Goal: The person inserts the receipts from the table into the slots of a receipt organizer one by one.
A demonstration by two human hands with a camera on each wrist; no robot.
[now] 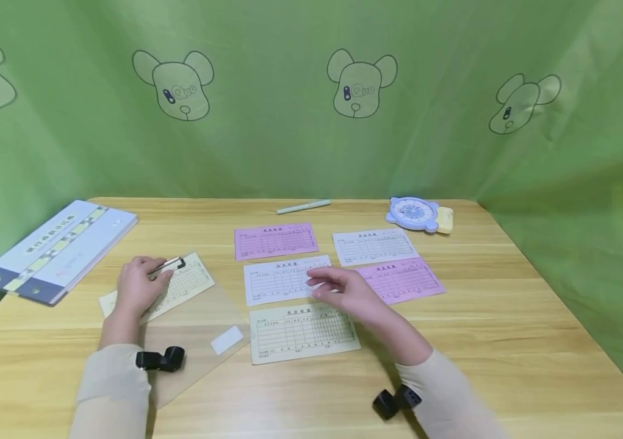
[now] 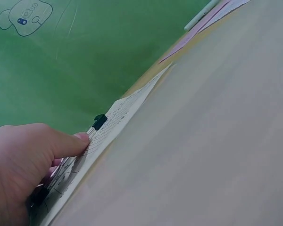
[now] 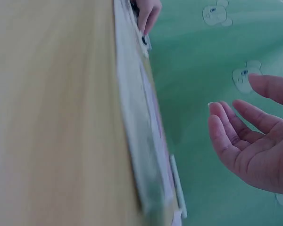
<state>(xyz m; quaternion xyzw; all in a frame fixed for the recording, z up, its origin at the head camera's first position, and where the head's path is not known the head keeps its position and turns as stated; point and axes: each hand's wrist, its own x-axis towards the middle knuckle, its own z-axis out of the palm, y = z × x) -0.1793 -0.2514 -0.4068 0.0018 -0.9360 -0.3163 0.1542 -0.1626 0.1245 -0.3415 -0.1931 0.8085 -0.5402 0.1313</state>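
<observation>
My left hand (image 1: pixel 138 283) is at the top of a see-through clipboard (image 1: pixel 196 347) with a white label, its thumb and fingers pinching the metal clip (image 1: pixel 167 264). In the left wrist view the thumb lies over the clip's bar, near its black end (image 2: pixel 100 121). A cream printed form (image 1: pixel 182 286) lies on the board, partly hidden by that hand. My right hand (image 1: pixel 346 289), fingers loosely bent and holding nothing, hovers over a white form (image 1: pixel 275 283) and a pink form (image 1: pixel 404 280). Another cream form (image 1: pixel 302 335) lies just beside the clipboard.
Farther back on the wooden table are a second pink form (image 1: pixel 275 240), a second white form (image 1: pixel 374 248) and a pale green pen (image 1: pixel 303 207). A blue bear-shaped clock (image 1: pixel 412 213) stands back right. At left lies a blue-and-white folder (image 1: pixel 69 244). Green curtain (image 1: pixel 273 152) surrounds the table.
</observation>
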